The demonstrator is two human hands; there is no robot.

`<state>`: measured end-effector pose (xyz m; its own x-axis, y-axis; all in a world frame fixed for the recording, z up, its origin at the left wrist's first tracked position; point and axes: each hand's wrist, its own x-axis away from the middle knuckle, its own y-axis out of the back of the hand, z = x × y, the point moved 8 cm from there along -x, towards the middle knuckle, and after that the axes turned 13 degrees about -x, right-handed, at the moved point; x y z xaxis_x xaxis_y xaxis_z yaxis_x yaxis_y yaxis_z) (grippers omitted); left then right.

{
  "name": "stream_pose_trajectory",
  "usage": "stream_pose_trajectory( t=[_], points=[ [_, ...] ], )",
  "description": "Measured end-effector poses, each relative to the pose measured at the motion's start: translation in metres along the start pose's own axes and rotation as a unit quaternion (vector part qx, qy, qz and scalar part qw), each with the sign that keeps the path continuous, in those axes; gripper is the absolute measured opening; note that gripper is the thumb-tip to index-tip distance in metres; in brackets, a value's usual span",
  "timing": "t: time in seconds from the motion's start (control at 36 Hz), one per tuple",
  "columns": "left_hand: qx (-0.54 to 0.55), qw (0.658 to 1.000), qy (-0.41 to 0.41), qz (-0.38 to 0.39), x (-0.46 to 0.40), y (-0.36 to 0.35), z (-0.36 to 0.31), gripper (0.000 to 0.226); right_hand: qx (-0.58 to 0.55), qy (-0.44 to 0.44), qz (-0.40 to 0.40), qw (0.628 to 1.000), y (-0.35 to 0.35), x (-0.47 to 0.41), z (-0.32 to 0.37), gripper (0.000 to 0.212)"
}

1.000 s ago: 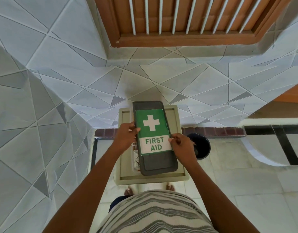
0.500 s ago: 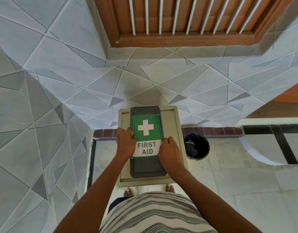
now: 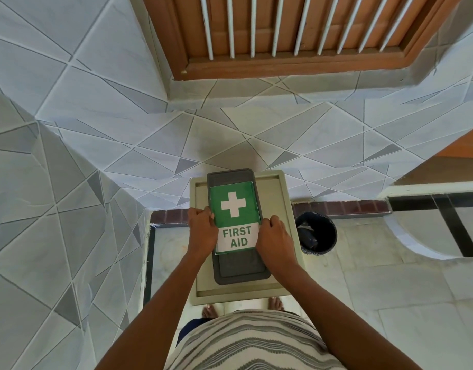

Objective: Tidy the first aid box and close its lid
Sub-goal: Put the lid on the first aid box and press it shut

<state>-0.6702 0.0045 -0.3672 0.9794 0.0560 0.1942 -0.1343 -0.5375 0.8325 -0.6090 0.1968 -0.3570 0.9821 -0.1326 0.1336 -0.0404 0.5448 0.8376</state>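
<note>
— What's on the left from where you stand?
— The left hand [image 3: 200, 231], fingers [image 3: 206, 215] curled over the left edge of the lid [image 3: 239, 268], thumb resting on the label [image 3: 235, 217].

— And the box itself?
— The first aid box [image 3: 216, 182] sits on the left half of the beige counter [image 3: 280, 209], long side running away from the person. The grey lid lies flat on top; the green label reads FIRST AID under a white cross.

— The other hand?
— The right hand [image 3: 276, 236] grips the lid's right edge, fingers bent down over it.

— Anything further right?
— A dark bin [image 3: 316, 233] on the floor, just beside the counter
</note>
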Motion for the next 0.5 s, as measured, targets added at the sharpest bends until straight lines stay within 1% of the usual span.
stream_pose_trajectory(
  t=[0.14,0.25,0.36,0.42,0.5],
  points=[
    [0.008,1.000,0.007,0.010,-0.007,-0.005,0.008,0.017,0.004,-0.004,-0.005,1.000,-0.001,-0.003,-0.003,0.012],
    [0.019,0.999,0.030,0.022,-0.011,-0.008,0.017,0.018,-0.020,-0.031,-0.003,0.999,-0.002,-0.007,-0.010,0.014],
    [0.042,0.997,0.052,0.028,-0.007,-0.003,0.013,0.018,-0.037,-0.056,0.029,0.997,-0.003,-0.012,-0.013,0.015],
    [0.053,0.996,0.061,0.036,-0.006,-0.002,0.013,0.019,-0.056,-0.067,0.031,0.996,0.000,-0.015,-0.017,0.023],
    [0.058,0.996,0.063,0.041,-0.010,0.001,0.013,0.028,-0.096,-0.088,0.015,0.991,0.007,-0.024,-0.027,0.040]
  ],
)
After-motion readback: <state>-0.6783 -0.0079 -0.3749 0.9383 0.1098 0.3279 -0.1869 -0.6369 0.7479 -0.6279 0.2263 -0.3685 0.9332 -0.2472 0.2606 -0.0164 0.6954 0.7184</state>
